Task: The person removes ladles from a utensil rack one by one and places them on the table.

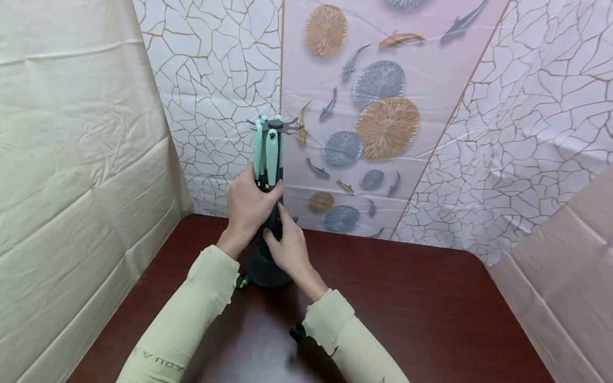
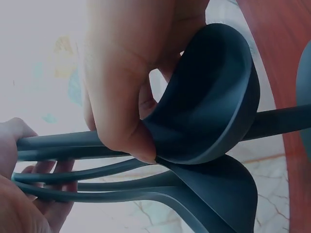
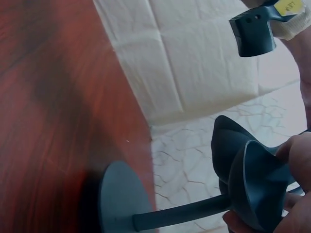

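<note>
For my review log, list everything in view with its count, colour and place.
Table: one, reddish brown, foreground
Stand: one, dark, upright on table
Utensils: at least three, mint and dark, around stand
Ladle: one plainly seen, dark, among utensils
Backdrop: white and pink patterned, behind table
Side cloths: two, cream left, beige right
Wrist devices: two, dark, one per wrist
Sleeves: two, pale cream, forearms
Left hand: one, bare, gripping utensils
Right hand: one, bare, lower, gripping ladle

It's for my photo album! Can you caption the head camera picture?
Left hand and right hand hold mint-handled utensils hanging on a dark stand.
</note>
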Action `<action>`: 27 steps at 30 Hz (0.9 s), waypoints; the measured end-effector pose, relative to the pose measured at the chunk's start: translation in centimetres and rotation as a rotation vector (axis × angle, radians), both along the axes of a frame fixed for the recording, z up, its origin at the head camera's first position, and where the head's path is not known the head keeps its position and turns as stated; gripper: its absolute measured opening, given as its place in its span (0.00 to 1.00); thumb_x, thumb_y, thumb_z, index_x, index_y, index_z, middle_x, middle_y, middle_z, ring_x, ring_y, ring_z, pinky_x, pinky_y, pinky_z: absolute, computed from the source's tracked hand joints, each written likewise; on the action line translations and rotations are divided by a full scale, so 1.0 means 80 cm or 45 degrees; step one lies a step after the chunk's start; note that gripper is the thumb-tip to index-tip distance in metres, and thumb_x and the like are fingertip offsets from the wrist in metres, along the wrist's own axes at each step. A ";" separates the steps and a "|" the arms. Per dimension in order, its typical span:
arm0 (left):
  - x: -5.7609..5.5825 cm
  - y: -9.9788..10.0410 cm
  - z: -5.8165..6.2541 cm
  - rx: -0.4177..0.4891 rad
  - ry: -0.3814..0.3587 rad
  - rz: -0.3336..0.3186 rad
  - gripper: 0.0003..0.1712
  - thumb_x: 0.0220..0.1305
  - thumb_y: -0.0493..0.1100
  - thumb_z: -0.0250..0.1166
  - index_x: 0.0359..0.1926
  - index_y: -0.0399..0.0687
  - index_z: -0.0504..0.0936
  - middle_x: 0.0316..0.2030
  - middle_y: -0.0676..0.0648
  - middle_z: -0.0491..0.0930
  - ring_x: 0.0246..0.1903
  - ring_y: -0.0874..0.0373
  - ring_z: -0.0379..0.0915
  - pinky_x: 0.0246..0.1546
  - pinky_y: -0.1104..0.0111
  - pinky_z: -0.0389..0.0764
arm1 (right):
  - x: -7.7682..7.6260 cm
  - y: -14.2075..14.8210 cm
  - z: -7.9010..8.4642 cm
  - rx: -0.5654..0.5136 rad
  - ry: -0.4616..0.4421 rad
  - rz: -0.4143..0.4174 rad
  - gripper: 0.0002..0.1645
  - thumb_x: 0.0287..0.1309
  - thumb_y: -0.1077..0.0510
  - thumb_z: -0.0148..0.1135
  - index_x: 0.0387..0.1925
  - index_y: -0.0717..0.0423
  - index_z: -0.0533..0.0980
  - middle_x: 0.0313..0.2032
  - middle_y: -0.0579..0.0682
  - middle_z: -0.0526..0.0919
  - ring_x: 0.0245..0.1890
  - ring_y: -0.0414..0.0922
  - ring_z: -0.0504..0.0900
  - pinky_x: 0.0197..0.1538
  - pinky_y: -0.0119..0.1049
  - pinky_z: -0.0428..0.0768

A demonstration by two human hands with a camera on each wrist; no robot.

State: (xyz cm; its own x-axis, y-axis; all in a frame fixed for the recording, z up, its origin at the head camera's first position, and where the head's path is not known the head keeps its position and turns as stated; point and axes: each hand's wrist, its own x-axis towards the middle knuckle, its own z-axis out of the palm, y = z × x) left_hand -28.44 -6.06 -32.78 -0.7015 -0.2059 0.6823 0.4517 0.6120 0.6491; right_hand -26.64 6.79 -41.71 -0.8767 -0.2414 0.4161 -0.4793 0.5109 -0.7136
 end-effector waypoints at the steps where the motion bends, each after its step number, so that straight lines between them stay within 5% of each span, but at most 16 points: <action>1: 0.001 0.005 0.002 -0.002 0.004 -0.002 0.22 0.63 0.52 0.73 0.48 0.41 0.81 0.34 0.42 0.88 0.29 0.46 0.86 0.30 0.53 0.86 | 0.002 0.005 0.003 0.001 0.010 0.003 0.44 0.76 0.52 0.60 0.85 0.42 0.52 0.65 0.56 0.79 0.57 0.52 0.84 0.52 0.49 0.85; 12: 0.018 0.062 0.015 -0.004 0.004 -0.075 0.16 0.63 0.51 0.73 0.43 0.47 0.80 0.27 0.49 0.84 0.24 0.53 0.83 0.26 0.58 0.84 | 0.022 0.063 0.012 0.013 0.070 -0.052 0.45 0.76 0.53 0.60 0.85 0.46 0.51 0.64 0.61 0.80 0.59 0.56 0.83 0.53 0.54 0.83; 27: 0.030 0.112 0.008 -0.019 -0.046 -0.129 0.18 0.61 0.54 0.74 0.40 0.49 0.78 0.24 0.52 0.81 0.24 0.54 0.82 0.24 0.60 0.80 | 0.043 0.116 0.007 0.024 0.051 -0.122 0.44 0.76 0.53 0.60 0.85 0.48 0.53 0.65 0.62 0.79 0.60 0.57 0.82 0.51 0.54 0.83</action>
